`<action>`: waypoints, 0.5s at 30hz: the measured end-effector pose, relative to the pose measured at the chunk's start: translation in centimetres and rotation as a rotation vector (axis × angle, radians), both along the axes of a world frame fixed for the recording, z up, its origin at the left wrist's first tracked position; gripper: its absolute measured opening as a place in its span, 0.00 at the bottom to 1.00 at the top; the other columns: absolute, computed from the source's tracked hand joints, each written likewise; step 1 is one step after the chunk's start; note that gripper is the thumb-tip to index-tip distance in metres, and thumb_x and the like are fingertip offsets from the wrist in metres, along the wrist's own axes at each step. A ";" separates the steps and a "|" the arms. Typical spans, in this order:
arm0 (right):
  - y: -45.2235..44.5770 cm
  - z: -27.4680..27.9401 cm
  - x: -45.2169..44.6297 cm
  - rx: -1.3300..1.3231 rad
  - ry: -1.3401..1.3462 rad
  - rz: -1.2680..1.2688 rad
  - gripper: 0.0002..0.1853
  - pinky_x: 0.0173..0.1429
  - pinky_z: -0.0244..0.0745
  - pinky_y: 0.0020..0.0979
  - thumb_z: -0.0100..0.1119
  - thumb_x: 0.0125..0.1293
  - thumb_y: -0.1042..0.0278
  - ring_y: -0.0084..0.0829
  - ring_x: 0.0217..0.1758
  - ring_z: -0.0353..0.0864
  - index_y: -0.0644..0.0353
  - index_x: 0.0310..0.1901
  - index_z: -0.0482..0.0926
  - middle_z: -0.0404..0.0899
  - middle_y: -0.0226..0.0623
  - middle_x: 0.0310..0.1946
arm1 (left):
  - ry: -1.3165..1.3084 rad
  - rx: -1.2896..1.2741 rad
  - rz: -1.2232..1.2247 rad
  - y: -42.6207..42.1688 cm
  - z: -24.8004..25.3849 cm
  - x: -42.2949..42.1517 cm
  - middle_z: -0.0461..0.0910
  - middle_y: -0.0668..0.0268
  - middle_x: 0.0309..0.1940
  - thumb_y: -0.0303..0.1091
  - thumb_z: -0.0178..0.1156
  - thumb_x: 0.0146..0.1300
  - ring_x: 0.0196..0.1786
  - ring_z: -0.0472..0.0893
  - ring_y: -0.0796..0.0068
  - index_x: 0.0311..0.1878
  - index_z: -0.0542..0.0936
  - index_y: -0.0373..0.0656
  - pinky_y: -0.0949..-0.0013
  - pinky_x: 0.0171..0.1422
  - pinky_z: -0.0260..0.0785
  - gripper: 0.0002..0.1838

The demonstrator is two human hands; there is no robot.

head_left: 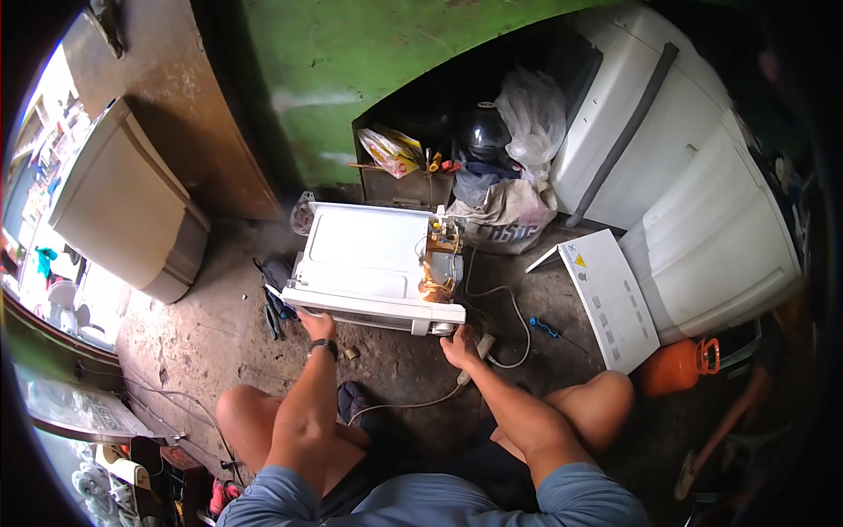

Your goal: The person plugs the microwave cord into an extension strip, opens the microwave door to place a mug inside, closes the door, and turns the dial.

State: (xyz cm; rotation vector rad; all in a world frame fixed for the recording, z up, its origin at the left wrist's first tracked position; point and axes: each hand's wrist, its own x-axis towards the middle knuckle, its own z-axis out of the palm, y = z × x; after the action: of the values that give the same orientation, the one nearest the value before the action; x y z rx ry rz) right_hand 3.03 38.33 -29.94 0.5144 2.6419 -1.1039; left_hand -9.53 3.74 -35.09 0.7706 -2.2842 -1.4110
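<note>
One opened appliance (369,250), stained floor (219,325), green wall (342,53)

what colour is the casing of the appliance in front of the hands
White; the appliance casing shows best in the head view.

Left hand (317,326) and right hand (458,348) were reached forward, well apart, forearms (518,395) extended behind them, left fingertips partly hidden.
</note>
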 end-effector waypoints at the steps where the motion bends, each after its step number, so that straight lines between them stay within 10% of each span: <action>1: 0.0 0.0 0.1 0.033 -0.006 0.018 0.43 0.74 0.60 0.45 0.57 0.64 0.50 0.59 0.72 0.59 0.78 0.67 0.53 0.55 0.67 0.67 | -0.089 -0.006 -0.001 1.9 -0.2 0.9 0.62 0.32 0.65 0.28 0.59 0.57 0.70 0.62 0.38 0.70 0.53 0.24 0.50 0.76 0.53 0.41; 7: 0.7 0.8 0.1 0.019 0.012 0.029 0.42 0.72 0.64 0.45 0.58 0.64 0.52 0.57 0.71 0.62 0.72 0.70 0.52 0.56 0.62 0.69 | -0.032 -0.201 -0.652 14.3 -2.0 8.7 0.67 0.38 0.61 0.38 0.70 0.53 0.65 0.69 0.43 0.65 0.63 0.26 0.54 0.70 0.63 0.41; 15: 1.9 1.8 1.5 0.033 -0.055 0.105 0.43 0.73 0.63 0.44 0.59 0.62 0.54 0.55 0.73 0.62 0.67 0.72 0.52 0.58 0.61 0.70 | -0.144 0.062 -0.707 19.5 7.3 10.2 0.78 0.37 0.44 0.64 0.68 0.55 0.51 0.80 0.42 0.50 0.72 0.24 0.53 0.57 0.72 0.44</action>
State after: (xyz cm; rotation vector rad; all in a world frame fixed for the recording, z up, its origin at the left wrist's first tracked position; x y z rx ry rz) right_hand 4.49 40.25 -28.10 0.4017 2.6107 -1.0027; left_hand 0.69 23.22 -27.81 0.0527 -2.7860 -1.7512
